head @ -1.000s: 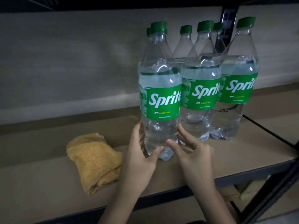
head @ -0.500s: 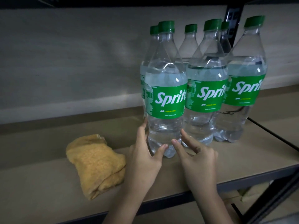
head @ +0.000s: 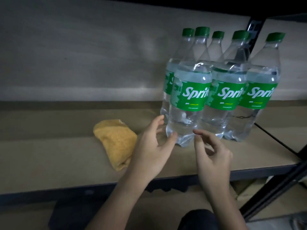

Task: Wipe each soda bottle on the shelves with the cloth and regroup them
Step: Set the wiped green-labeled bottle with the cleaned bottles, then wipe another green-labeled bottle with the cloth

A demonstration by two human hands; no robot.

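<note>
Left hand (head: 149,146) spread loose at base of front-left Sprite bottle (head: 187,100), thumb tip touching its foot, nothing gripped; probably nudging it into line. Right hand (head: 214,156) relaxed, fingers half-curled just short of that bottle, holding nothing. Bottles packed tight at right of shelf (head: 66,170), labels facing out, so grouping looks close to done. Yellow cloth (head: 116,141) lies bunched to their left, within reach.

Dim shelf board (head: 49,163); pale back panel (head: 83,55)
</note>
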